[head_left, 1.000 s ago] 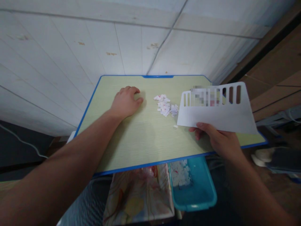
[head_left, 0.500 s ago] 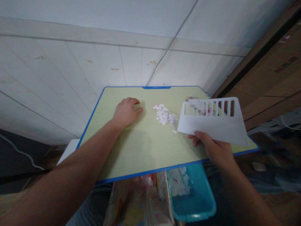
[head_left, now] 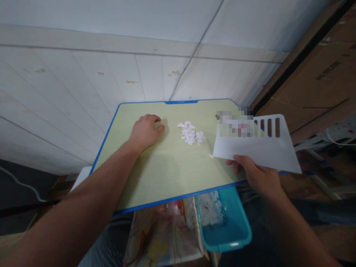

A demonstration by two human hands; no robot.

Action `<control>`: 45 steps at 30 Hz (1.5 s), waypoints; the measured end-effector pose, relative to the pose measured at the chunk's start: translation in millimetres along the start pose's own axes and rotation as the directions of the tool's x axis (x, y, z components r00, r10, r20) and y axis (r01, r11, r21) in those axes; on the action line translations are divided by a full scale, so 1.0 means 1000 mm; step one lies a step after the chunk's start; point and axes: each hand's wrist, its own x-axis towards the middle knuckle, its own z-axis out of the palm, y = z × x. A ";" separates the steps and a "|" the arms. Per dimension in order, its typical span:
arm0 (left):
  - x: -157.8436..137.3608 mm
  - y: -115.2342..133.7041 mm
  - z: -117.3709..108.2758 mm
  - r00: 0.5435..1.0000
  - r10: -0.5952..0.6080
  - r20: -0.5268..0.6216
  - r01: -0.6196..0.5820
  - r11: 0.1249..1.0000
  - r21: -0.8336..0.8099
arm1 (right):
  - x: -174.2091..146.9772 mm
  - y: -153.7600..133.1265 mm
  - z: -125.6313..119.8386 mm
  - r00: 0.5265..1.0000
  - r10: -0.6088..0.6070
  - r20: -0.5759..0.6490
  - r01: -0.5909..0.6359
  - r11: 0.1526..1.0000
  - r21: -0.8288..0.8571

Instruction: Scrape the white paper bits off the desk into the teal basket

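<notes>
My right hand pinches the near edge of a white slotted sheet, thumb on top and fingers beneath. A row of long slots runs along the sheet's far edge; part of that edge is blurred out by pixelation. Over the left part of the table, my left hand is empty, with its thumb apart from its curved fingers. Between the two hands lies a small heap of white paper scraps, touched by neither. One loose scrap sits by the sheet's lower left corner.
The pale tabletop has a blue rim. Below its front edge, a turquoise bin holds many white scraps, beside a patterned cloth-like surface. A panelled wall with a grey cable stands behind; cardboard is at right.
My right hand has carried the slotted sheet slightly to the right, away from the scraps. My left hand stays in place over the table. The whole view has shifted a little.
</notes>
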 end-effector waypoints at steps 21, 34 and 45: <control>0.001 0.003 0.006 0.997 -0.062 -0.051 0.059 0.997 -0.057 | -0.019 -0.007 -0.006 0.968 0.091 0.235 -0.172 0.921 0.351; 0.000 0.003 0.005 0.996 -0.079 -0.035 0.076 0.994 -0.077 | -0.009 0.003 -0.012 0.942 0.191 0.275 -0.292 0.870 0.397; -0.002 0.004 0.003 0.997 -0.076 -0.033 0.074 0.995 -0.060 | -0.009 -0.006 0.008 0.992 0.092 -0.082 -0.061 0.945 0.323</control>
